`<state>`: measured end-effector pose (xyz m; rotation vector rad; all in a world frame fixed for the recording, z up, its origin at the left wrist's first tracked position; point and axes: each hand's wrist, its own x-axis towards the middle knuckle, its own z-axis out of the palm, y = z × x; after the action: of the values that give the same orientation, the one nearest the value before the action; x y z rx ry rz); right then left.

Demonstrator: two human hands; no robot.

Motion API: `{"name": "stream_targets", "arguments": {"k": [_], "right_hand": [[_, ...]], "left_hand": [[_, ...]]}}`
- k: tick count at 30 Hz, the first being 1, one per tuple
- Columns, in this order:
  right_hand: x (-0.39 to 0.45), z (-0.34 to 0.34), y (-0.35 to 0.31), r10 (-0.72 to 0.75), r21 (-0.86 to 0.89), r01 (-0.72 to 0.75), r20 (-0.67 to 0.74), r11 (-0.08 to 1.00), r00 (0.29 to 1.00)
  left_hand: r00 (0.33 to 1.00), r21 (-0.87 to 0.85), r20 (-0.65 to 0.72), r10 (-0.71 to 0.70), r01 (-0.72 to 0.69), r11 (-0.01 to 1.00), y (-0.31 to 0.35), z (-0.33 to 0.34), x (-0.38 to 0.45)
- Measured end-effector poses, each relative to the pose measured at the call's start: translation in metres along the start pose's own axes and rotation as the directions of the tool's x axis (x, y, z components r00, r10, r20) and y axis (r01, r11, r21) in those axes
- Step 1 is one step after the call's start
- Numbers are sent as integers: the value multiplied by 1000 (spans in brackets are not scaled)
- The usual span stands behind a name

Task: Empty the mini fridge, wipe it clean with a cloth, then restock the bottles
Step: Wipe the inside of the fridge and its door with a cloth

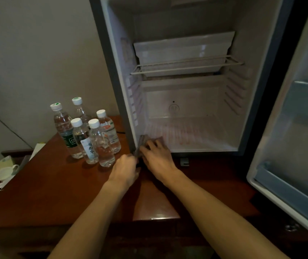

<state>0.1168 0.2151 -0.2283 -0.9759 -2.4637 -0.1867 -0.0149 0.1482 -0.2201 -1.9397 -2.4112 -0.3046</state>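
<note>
With our right hand [158,157] pressing the cloth [145,140] flat on the fridge [186,141] floor's front left corner and our left hand [126,170] pinching its edge, a wide swipe could topple the bottles [93,135] just beside.
</note>
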Motion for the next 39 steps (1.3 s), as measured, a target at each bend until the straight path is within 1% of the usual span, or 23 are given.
{"name": "stream_targets", "arguments": {"k": [2, 4, 8, 11, 15, 19, 22, 27, 31, 33, 35, 37, 39], "right_hand": [[6, -2, -3, 9, -29, -7, 68, 1000, 998], [9, -4, -5, 18, -45, -14, 99, 999, 995], [5, -10, -4, 2, -36, 1, 86, 999, 996], [-6, -13, 10, 15, -44, -13, 51, 999, 999], [-25, -21, 36, 63, -65, -65, -37, 996, 997], [-44, -37, 64, 91, -66, -97, -82, 993, 992], [-60, -54, 81, 166, -73, -173, -86, 982, 982], [-75, -66, 114, 288, 2, -289, -114, 957, 951], [-78, -68, 117, 350, 12, -351, -130, 936, 928], [-72, -66, 101, 327, 20, -328, -135, 945, 935], [-59, -59, 78, 260, 6, -261, -123, 965, 958], [-40, -48, 50, 174, 16, -173, -61, 985, 983], [-17, -35, 21, 110, 39, -111, 22, 993, 994]], "left_hand": [[1000, -13, 0, -12, 12, 1000, 0, 0, 1], [1000, -21, 4, -16, 16, 1000, -1, 1, 3], [1000, -13, 4, -1, 1, 1000, -2, 0, 3], [1000, -3, -2, 3, -3, 1000, 0, -2, 0], [1000, 15, 10, -9, 9, 1000, 3, -8, -3], [1000, 28, 7, 0, 0, 1000, 6, -10, -5], [1000, 28, -1, 1, -1, 1000, 5, -9, -7], [1000, 31, -3, 9, -9, 999, 1, -8, -5], [1000, 2, -26, 9, -9, 1000, -2, -4, -4], [999, -14, -44, 11, -12, 1000, -3, -1, -3], [998, -19, -57, 11, -12, 1000, -5, 2, -2], [998, -16, -63, 14, -15, 1000, -6, 5, -1], [997, -16, -70, 21, -22, 1000, -9, 8, 0]]}}
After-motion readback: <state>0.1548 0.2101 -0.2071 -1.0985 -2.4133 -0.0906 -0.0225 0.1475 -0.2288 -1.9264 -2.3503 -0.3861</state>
